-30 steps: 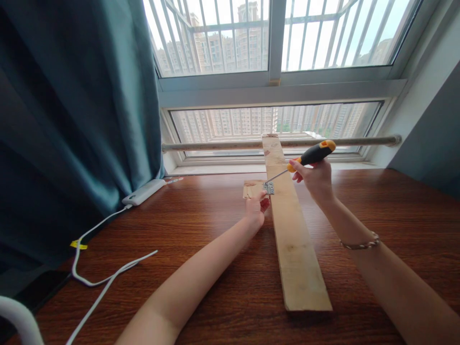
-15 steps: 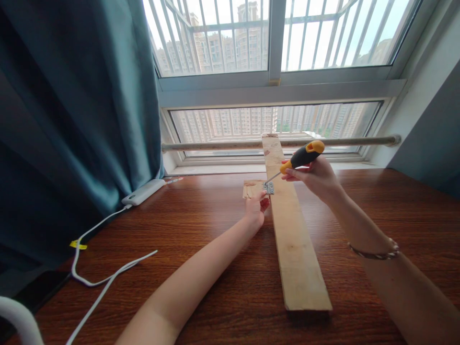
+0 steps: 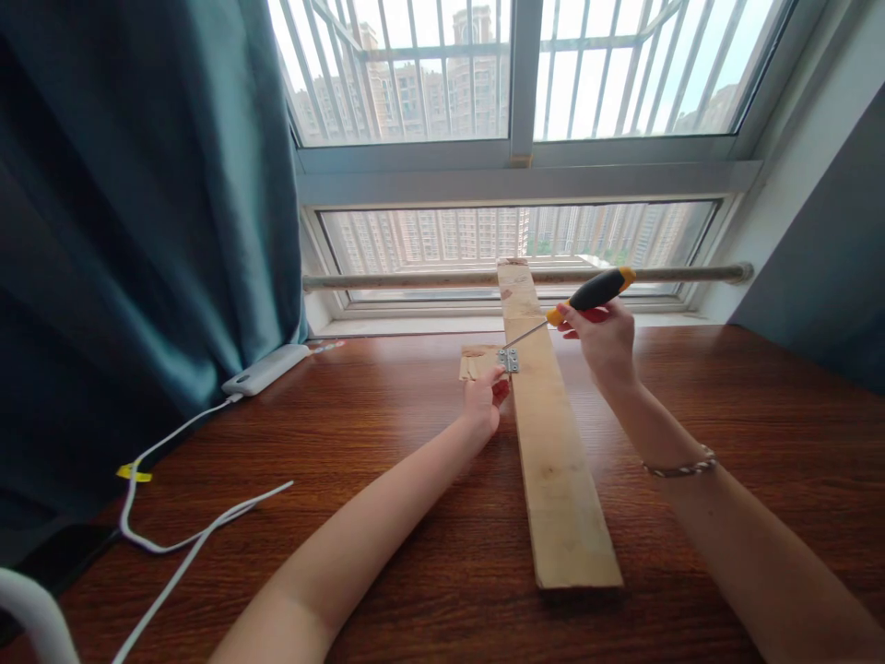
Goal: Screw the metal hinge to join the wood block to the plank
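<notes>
A long pale wooden board (image 3: 557, 461) lies lengthwise, its far end reaching the window ledge. A small wood piece (image 3: 477, 360) sits against its left side, and a silver metal hinge (image 3: 508, 360) spans the joint between them. My left hand (image 3: 485, 397) is closed at the hinge's near edge, thumb on the metal and other fingers curled below, partly hidden. In my right hand (image 3: 608, 341) is a screwdriver (image 3: 595, 290) with a black and yellow handle, gripped near the handle's lower end. Its shaft slants down left, the tip at the hinge's upper left corner.
The wood-grain tabletop (image 3: 401, 415) carries a white power strip (image 3: 266, 369) at the left, with a white cable (image 3: 172, 544) trailing forward. A blue curtain (image 3: 152, 184) hangs on the left. Beyond the table, a metal rail (image 3: 415, 280) crosses before the window.
The screwdriver has tilted lower toward the right, and my right hand has shifted its grip on the handle. My left hand stays at the hinge. The whole view has shifted slightly.
</notes>
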{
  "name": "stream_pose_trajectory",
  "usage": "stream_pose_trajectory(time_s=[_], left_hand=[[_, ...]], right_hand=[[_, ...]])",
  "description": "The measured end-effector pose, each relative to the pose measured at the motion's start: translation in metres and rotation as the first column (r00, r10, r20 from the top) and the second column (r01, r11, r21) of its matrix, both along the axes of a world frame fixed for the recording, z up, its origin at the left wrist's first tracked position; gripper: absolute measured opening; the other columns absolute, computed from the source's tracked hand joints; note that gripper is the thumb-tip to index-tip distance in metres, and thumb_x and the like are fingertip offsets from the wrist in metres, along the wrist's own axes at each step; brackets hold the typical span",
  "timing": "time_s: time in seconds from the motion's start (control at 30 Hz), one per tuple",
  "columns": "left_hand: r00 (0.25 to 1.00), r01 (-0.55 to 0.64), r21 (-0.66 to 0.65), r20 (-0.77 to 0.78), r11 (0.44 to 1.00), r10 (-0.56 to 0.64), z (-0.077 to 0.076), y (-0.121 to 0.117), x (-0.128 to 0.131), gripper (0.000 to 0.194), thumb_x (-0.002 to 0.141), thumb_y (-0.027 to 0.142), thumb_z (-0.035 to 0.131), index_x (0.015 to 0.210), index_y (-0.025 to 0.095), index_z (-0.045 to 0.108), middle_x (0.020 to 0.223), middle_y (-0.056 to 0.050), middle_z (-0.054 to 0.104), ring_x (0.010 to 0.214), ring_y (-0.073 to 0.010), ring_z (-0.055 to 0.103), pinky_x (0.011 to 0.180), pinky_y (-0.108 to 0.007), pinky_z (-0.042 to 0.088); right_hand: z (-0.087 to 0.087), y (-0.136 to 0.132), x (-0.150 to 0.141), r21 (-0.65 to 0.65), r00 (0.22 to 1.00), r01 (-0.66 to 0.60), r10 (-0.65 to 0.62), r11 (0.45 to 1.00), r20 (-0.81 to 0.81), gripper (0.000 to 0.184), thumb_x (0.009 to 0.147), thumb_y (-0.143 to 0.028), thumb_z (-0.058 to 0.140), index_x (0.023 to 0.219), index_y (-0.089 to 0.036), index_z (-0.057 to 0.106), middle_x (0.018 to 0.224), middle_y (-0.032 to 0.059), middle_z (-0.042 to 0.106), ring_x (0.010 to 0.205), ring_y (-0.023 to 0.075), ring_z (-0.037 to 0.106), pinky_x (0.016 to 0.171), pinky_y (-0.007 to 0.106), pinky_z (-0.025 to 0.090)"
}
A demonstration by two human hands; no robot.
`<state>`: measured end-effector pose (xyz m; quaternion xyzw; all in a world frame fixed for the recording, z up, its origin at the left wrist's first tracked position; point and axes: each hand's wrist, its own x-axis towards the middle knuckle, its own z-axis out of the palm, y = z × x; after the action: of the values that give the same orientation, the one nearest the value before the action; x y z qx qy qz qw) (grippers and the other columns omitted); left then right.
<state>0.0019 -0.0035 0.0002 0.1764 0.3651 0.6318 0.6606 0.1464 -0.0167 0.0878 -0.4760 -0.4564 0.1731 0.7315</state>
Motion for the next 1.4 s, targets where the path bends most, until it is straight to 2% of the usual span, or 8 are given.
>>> stream_pose_trajectory(time_s=[0.13, 0.23, 0.4, 0.53, 0.67, 0.9, 1.3, 1.4], left_hand=[[1.000, -0.007, -0.008, -0.008, 1.000, 0.007, 0.002, -0.001, 0.000, 0.014, 0.065, 0.004, 0.067, 0.072, 0.014, 0.061, 0.065, -0.001, 0.064, 0.049, -0.0073, 0.055, 0.048, -0.018, 0.042], [1.000, -0.013, -0.013, -0.017, 1.000, 0.012, 0.002, 0.000, 0.000, 0.013, 0.065, 0.004, 0.067, 0.071, 0.014, 0.060, 0.063, -0.001, 0.063, 0.047, -0.0071, 0.054, 0.047, -0.018, 0.042], [0.999, -0.035, 0.009, -0.020, 0.999, 0.035, -0.002, 0.002, 0.000, 0.014, 0.065, 0.004, 0.068, 0.071, 0.014, 0.060, 0.063, 0.000, 0.063, 0.047, -0.0068, 0.053, 0.048, -0.018, 0.043], [0.999, -0.038, 0.053, -0.029, 0.998, 0.040, -0.004, 0.003, -0.001, 0.015, 0.064, 0.005, 0.068, 0.073, 0.014, 0.060, 0.064, 0.000, 0.064, 0.049, -0.0073, 0.055, 0.048, -0.017, 0.044], [0.999, -0.026, 0.061, -0.026, 0.998, 0.028, -0.005, 0.004, -0.002, 0.016, 0.064, 0.004, 0.068, 0.073, 0.014, 0.060, 0.064, 0.000, 0.065, 0.049, -0.0077, 0.055, 0.047, -0.017, 0.044], [0.999, -0.028, 0.051, -0.022, 0.998, 0.029, -0.005, 0.005, -0.002, 0.017, 0.062, 0.005, 0.069, 0.072, 0.014, 0.059, 0.062, 0.001, 0.064, 0.048, -0.0081, 0.056, 0.047, -0.018, 0.044], [0.997, -0.034, 0.067, -0.072, 0.997, 0.039, -0.007, 0.002, -0.002, 0.020, 0.057, 0.010, 0.072, 0.072, 0.014, 0.060, 0.065, 0.001, 0.064, 0.052, -0.0086, 0.056, 0.052, -0.020, 0.044], [0.991, -0.037, 0.085, -0.126, 0.996, 0.047, -0.007, 0.000, -0.001, 0.019, 0.057, 0.014, 0.073, 0.072, 0.014, 0.061, 0.065, 0.000, 0.064, 0.053, -0.0093, 0.057, 0.052, -0.021, 0.043]], right_hand=[[0.012, -0.001, 0.033, 0.084, 0.974, -0.001, 0.020, 0.996, -0.224, 0.035, 0.062, -0.045, 0.074, 0.076, -0.018, 0.056, 0.063, -0.0021, 0.060, 0.043, 0.0076, 0.050, 0.036, 0.020, 0.039], [0.007, -0.009, 0.070, 0.030, 0.988, 0.017, -0.012, 0.999, -0.154, 0.030, 0.069, -0.046, 0.066, 0.065, -0.019, 0.053, 0.052, -0.0045, 0.049, 0.036, 0.0057, 0.035, 0.032, 0.020, 0.028], [-0.049, -0.018, 0.133, -0.292, 0.969, 0.106, -0.032, 0.951, 0.246, 0.030, 0.066, -0.046, 0.065, 0.062, -0.017, 0.061, 0.048, -0.0042, 0.047, 0.040, 0.0095, 0.040, 0.038, 0.023, 0.030], [-0.097, -0.014, 0.164, -0.475, 0.821, 0.355, -0.026, 0.805, 0.570, 0.035, 0.071, -0.044, 0.057, 0.080, -0.014, 0.072, 0.056, 0.0022, 0.061, 0.054, 0.0180, 0.057, 0.052, 0.027, 0.039], [-0.117, -0.011, 0.164, -0.521, 0.749, 0.421, 0.039, 0.743, 0.661, 0.034, 0.070, -0.039, 0.059, 0.085, -0.013, 0.076, 0.066, 0.0075, 0.069, 0.069, 0.0233, 0.064, 0.061, 0.028, 0.040], [-0.119, -0.016, 0.147, -0.545, 0.603, 0.468, 0.199, 0.696, 0.772, 0.036, 0.076, -0.037, 0.055, 0.099, -0.018, 0.075, 0.076, 0.0092, 0.072, 0.081, 0.0268, 0.066, 0.067, 0.029, 0.039], [-0.122, -0.013, 0.154, -0.575, 0.534, 0.536, 0.279, 0.617, 0.798, 0.041, 0.081, -0.049, 0.052, 0.098, -0.017, 0.072, 0.086, 0.0135, 0.071, 0.088, 0.0305, 0.065, 0.066, 0.031, 0.041], [-0.116, -0.021, 0.143, -0.448, 0.434, 0.642, 0.187, 0.622, 0.881, 0.051, 0.083, -0.054, 0.050, 0.104, -0.010, 0.068, 0.092, 0.0167, 0.068, 0.084, 0.0305, 0.064, 0.062, 0.032, 0.040]])
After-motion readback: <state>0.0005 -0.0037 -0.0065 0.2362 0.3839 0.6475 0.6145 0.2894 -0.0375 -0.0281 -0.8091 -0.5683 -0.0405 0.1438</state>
